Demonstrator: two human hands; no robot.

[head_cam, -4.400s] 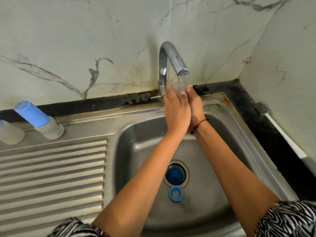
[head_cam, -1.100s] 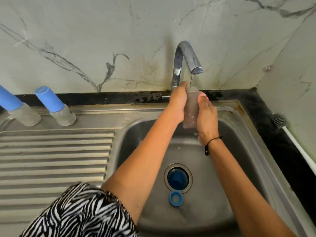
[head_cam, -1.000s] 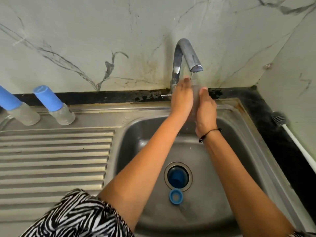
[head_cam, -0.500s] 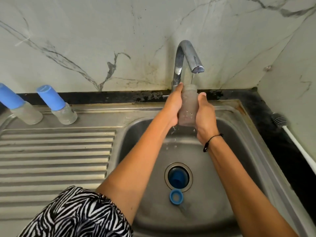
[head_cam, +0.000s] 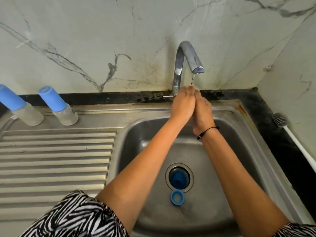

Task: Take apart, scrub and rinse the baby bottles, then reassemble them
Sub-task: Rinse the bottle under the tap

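Steel shone all around the sink, and both hands were up at twelve o'clock of the bowl, under the tap. A thin thread of water fell from the spout onto the fingertips. The left hand and the right hand were pressed close, palm facing palm, fingers mostly straight and pointing up. I think they were squeezed around a clear baby bottle to rinse it, but the hands hid it, so I could not tell for sure what was between them.

Down at six o'clock of the bowl, a blue ring lay just beside the drain, and something blue sat in the drain hole. They were likely bottle parts waiting there for their wash.

At nine o'clock, on the steel bench, two bottles with blue caps stood side by side near the wall, well apart from the hands. I guess they were parked there to stay out of the splash. A white brush lay at three o'clock along the dark ledge, near enough to grab for scrubbing.
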